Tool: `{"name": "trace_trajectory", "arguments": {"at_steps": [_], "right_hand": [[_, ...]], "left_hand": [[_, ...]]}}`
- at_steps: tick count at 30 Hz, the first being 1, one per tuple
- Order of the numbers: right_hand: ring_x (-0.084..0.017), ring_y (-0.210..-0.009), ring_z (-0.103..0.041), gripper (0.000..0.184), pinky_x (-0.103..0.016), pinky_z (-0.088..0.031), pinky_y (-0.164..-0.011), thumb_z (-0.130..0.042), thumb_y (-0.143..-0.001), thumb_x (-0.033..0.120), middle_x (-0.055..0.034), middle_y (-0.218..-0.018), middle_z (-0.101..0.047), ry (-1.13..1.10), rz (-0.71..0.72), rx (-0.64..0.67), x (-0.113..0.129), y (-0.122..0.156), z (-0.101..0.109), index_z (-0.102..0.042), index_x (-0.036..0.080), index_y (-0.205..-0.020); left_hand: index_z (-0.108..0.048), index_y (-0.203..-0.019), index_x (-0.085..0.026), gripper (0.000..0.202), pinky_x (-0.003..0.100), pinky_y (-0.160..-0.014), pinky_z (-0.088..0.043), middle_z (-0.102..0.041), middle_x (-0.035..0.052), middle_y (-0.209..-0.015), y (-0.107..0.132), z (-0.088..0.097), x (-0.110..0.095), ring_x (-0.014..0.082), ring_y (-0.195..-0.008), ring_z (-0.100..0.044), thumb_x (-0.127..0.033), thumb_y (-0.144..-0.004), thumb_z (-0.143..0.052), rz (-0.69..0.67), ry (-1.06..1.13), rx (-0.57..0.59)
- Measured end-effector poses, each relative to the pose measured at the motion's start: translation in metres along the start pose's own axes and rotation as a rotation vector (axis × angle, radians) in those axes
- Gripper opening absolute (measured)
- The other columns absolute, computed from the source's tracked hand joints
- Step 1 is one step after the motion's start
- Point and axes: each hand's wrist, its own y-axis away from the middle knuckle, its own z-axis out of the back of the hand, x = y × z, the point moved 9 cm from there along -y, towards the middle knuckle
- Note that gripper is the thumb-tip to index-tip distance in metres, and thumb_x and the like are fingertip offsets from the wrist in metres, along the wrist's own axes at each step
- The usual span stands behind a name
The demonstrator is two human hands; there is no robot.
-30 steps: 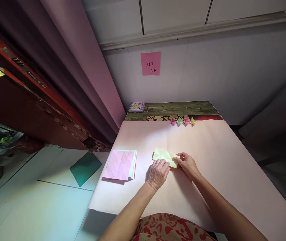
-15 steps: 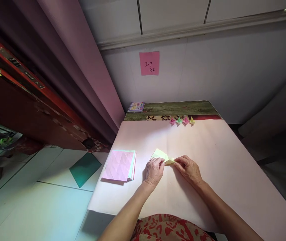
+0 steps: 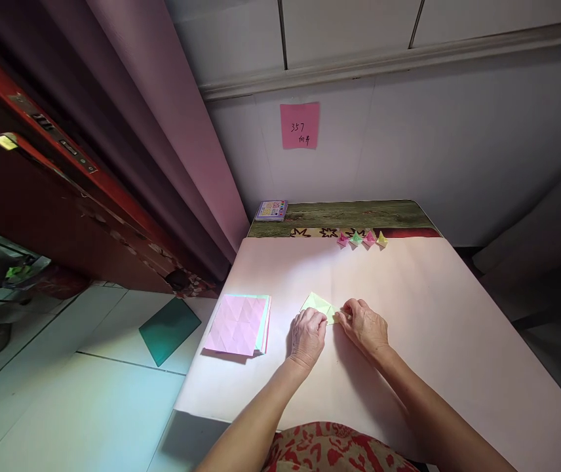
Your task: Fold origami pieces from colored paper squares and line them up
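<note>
A pale yellow-green sheet of origami paper (image 3: 316,302), partly folded with creases showing, lies between my hands on the covered table. My left hand (image 3: 309,335) is closed at its lower left side, fingertips pressed on the paper. At the paper's right end my right hand (image 3: 364,324) pinches the edge with thumb and fingers. Parts of the paper are hidden under the fingers. To the left of my left hand rests a stack of coloured paper (image 3: 238,324), with a creased pink-purple sheet on top.
Several small folded paper pieces (image 3: 369,238) in pink, green and yellow stand in a row at the far edge of the white table cover (image 3: 438,328). A small purple packet (image 3: 271,210) sits at the back left. A pink note (image 3: 299,126) hangs on the wall.
The raised, folded right part of the paper now lies flatter on the table. My right hand has shifted slightly left, closer to my left hand. The view has moved a little.
</note>
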Motion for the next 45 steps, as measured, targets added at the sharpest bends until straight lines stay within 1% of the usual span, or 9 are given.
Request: {"name": "trace_trajectory", "arguments": {"at_steps": [6, 10, 16, 19, 22, 26, 33, 39, 45], "right_hand": [[-0.019, -0.069, -0.061, 0.031, -0.027, -0.031, -0.055, -0.058, -0.081, 0.053, -0.0018, -0.074, -0.069, -0.097, -0.060, 0.238, 0.000, -0.013, -0.009, -0.063, 0.023, -0.078], [-0.016, -0.058, -0.053, 0.027, -0.026, -0.028, -0.051, -0.062, -0.077, 0.046, 0.0012, -0.060, -0.061, -0.248, -0.065, 0.222, -0.001, -0.013, -0.013, -0.060, 0.022, -0.064], [-0.011, -0.050, -0.039, 0.041, -0.024, -0.028, -0.049, -0.068, -0.072, 0.059, 0.0053, -0.055, -0.046, -0.976, -0.088, 0.155, -0.001, -0.002, -0.014, -0.057, 0.020, -0.066], [-0.011, -0.053, -0.039, 0.044, -0.024, -0.032, -0.051, -0.072, -0.069, 0.061, 0.0051, -0.057, -0.047, -1.172, -0.077, 0.127, 0.009, 0.006, -0.007, -0.057, 0.019, -0.068], [-0.011, -0.054, -0.041, 0.044, -0.025, -0.036, -0.054, -0.073, -0.070, 0.062, 0.0036, -0.061, -0.050, -1.217, -0.066, 0.098, 0.018, 0.018, -0.001, -0.059, 0.019, -0.069], [-0.013, -0.058, -0.047, 0.043, -0.026, -0.040, -0.057, -0.073, -0.072, 0.060, 0.0016, -0.064, -0.055, -1.227, -0.022, 0.171, 0.030, 0.032, 0.002, -0.060, 0.019, -0.070], [-0.018, -0.078, -0.062, 0.046, -0.030, -0.050, -0.073, -0.072, -0.074, 0.060, -0.0053, -0.088, -0.068, -1.353, -0.049, 0.390, 0.036, 0.027, 0.012, -0.069, 0.019, -0.095], [-0.013, -0.065, -0.054, 0.041, -0.024, -0.043, -0.057, -0.082, -0.066, 0.051, -0.0021, -0.075, -0.064, -1.367, -0.026, 0.349, 0.033, 0.014, 0.030, -0.069, 0.017, -0.085], [-0.011, -0.056, -0.050, 0.040, -0.025, -0.043, -0.053, -0.078, -0.071, 0.053, 0.0000, -0.066, -0.060, -1.224, 0.096, 0.460, 0.035, 0.017, 0.041, -0.069, 0.016, -0.083]], "left_hand": [[-0.064, -0.085, -0.022, 0.013, 0.031, -0.079, -0.044, -0.064, 0.0031, -0.089, 0.002, 0.003, 0.004, 0.0183, -0.087, -0.058, -0.015, -0.090, -0.054, 0.002, 0.118, -0.020], [-0.065, -0.085, -0.022, 0.013, 0.029, -0.076, -0.046, -0.064, 0.0024, -0.087, 0.003, 0.003, 0.015, 0.0164, -0.082, -0.059, -0.012, -0.084, -0.056, 0.067, 0.337, -0.056], [-0.062, -0.089, -0.019, 0.021, 0.025, -0.063, -0.047, -0.061, 0.0008, -0.075, 0.016, 0.003, 0.050, 0.0120, -0.064, -0.058, -0.038, -0.082, -0.067, 0.556, 0.942, -0.178], [-0.064, -0.090, -0.016, 0.039, 0.023, -0.055, -0.045, -0.065, 0.0049, -0.079, 0.015, -0.011, 0.030, 0.0116, -0.060, -0.059, -0.053, -0.078, -0.069, 0.722, 1.266, 0.029], [-0.068, -0.092, -0.014, 0.042, 0.023, -0.058, -0.047, -0.066, 0.0072, -0.088, 0.007, -0.004, 0.011, 0.0126, -0.070, -0.060, -0.050, -0.071, -0.077, 0.726, 1.433, 0.019], [-0.067, -0.078, -0.013, 0.034, 0.021, -0.057, -0.047, -0.063, 0.0038, -0.079, 0.003, 0.007, 0.006, 0.0107, -0.067, -0.057, -0.043, -0.068, -0.079, 0.727, 1.431, -0.050], [-0.064, -0.075, -0.014, 0.031, 0.021, -0.053, -0.046, -0.060, -0.0014, -0.061, 0.001, 0.030, -0.010, 0.0094, -0.053, -0.055, -0.043, -0.070, -0.075, 0.616, 1.243, 0.107], [-0.065, -0.085, -0.013, 0.038, 0.022, -0.045, -0.045, -0.062, 0.0004, -0.059, 0.001, 0.039, -0.026, 0.0114, -0.047, -0.056, -0.046, -0.069, -0.075, 0.558, 1.175, 0.282], [-0.064, -0.097, -0.011, 0.045, 0.021, -0.043, -0.045, -0.065, 0.0012, -0.064, -0.001, 0.048, -0.021, 0.0106, -0.048, -0.056, -0.044, -0.068, -0.077, 0.565, 1.231, 0.225]]}}
